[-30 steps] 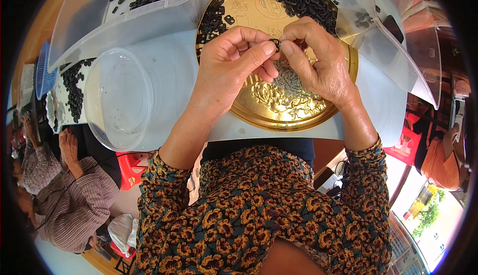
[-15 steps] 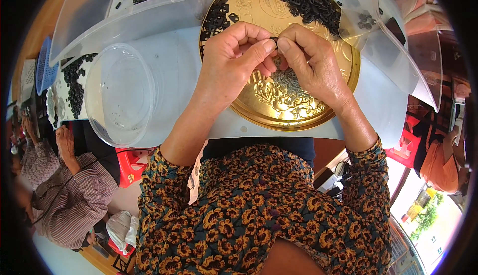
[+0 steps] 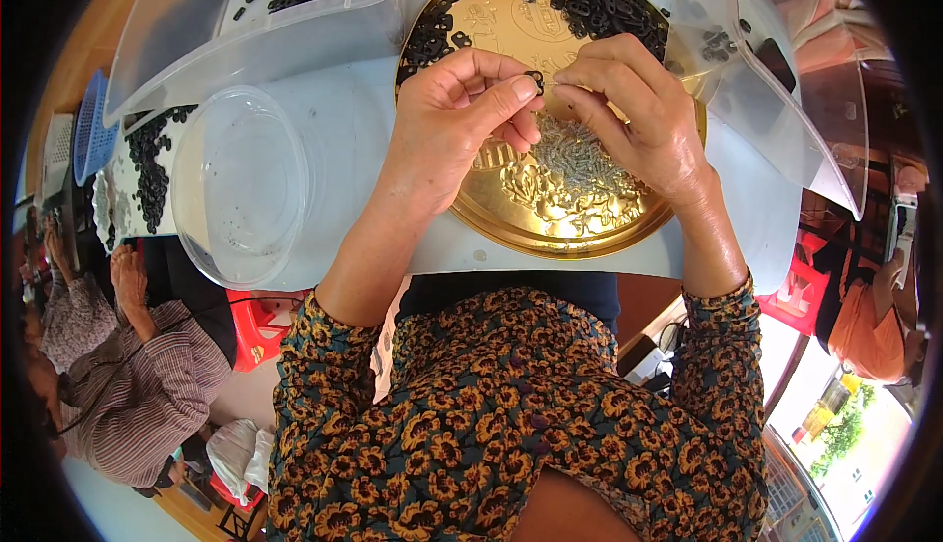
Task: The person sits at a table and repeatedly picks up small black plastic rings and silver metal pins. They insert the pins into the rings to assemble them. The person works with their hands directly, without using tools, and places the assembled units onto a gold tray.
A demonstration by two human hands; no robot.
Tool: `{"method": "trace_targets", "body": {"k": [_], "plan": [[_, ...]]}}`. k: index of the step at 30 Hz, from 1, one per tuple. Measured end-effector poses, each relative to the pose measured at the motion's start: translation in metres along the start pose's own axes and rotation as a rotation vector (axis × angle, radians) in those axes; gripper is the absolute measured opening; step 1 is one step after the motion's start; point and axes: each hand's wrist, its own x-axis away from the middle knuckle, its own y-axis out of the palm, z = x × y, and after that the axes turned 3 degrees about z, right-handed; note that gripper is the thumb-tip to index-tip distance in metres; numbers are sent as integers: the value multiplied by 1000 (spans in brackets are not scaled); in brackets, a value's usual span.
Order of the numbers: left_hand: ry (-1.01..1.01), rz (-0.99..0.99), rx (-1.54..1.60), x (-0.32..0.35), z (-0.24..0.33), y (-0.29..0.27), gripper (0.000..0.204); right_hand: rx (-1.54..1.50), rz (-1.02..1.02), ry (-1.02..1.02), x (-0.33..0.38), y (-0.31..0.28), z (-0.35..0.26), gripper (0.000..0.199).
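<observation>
My left hand [image 3: 447,120] pinches a small black plastic part with a hole [image 3: 535,80] between thumb and forefinger. Close on its right is my right hand [image 3: 638,115], bent at the fingers, its thumb and forefinger slightly parted and apart from the black part. I see nothing between those fingertips. Both hands are over a round gold tray [image 3: 550,247] with raised patterns. Under the right hand lies a heap of small grey metal pieces [image 3: 575,157], perhaps screws or pins. Many black parts [image 3: 589,2] like the held one line the tray's far edge.
A round clear plastic tub [image 3: 241,189] stands left of the tray. Larger clear bins [image 3: 265,41] flank the tray, the left one containing black pieces. More black pieces [image 3: 147,174] lie farther left, near a blue basket [image 3: 95,130]. Another person [image 3: 162,375] sits at the left.
My right hand has drawn back to the right, off the black part, and its fingers have loosened. The left hand keeps its pinch; more of the part and the metal heap now shows.
</observation>
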Motion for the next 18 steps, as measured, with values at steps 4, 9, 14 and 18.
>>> {"method": "trace_targets", "body": {"k": [4, 9, 14, 18], "plan": [[-16, -26, -5, 2, 1, 1, 12, 43, -29, -54, -1, -3, -1, 16], [-27, -40, -9, 3, 2, 3, 11, -2, -45, -57, 1, -2, -1, 14], [22, -33, -65, 3, 0, 4, 11, -190, -73, 249, 2, -1, -16, 8], [40, -18, -119, 5, 2, 4, 11, -407, -78, 520, 10, 5, -16, 7]]}}
